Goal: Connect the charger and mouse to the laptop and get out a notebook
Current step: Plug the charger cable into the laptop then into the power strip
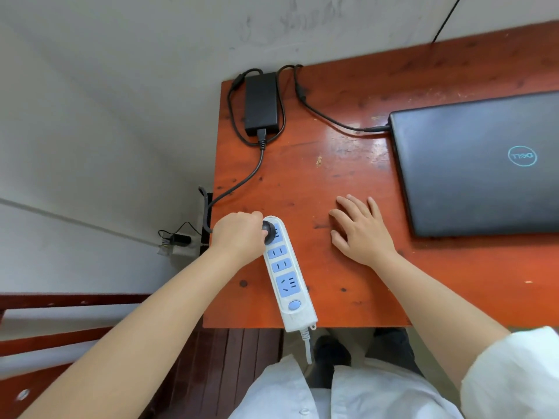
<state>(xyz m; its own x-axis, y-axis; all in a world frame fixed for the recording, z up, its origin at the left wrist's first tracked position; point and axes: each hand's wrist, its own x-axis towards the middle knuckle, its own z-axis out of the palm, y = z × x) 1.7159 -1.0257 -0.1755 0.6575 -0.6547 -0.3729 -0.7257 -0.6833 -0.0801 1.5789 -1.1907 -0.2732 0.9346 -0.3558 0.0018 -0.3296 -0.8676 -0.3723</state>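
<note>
A closed dark laptop [484,164] lies on the right of the red-brown wooden desk [348,267]. A black charger brick [260,102] rests at the desk's far left corner. One of its cables [329,116] runs into the laptop's left edge. Its other cable [254,173] drops over the desk's left edge and ends in a black plug [268,230]. My left hand [239,237] grips that plug at the top socket of a white and blue power strip [287,276]. My right hand [361,231] lies flat on the desk with fingers spread. No mouse or notebook is in view.
The power strip's white cord [307,343] hangs off the desk's near edge. A wall outlet with a black adapter [178,240] sits low on the left wall. A thin black wire [447,19] runs down the wall behind the desk. Wooden rails are at lower left.
</note>
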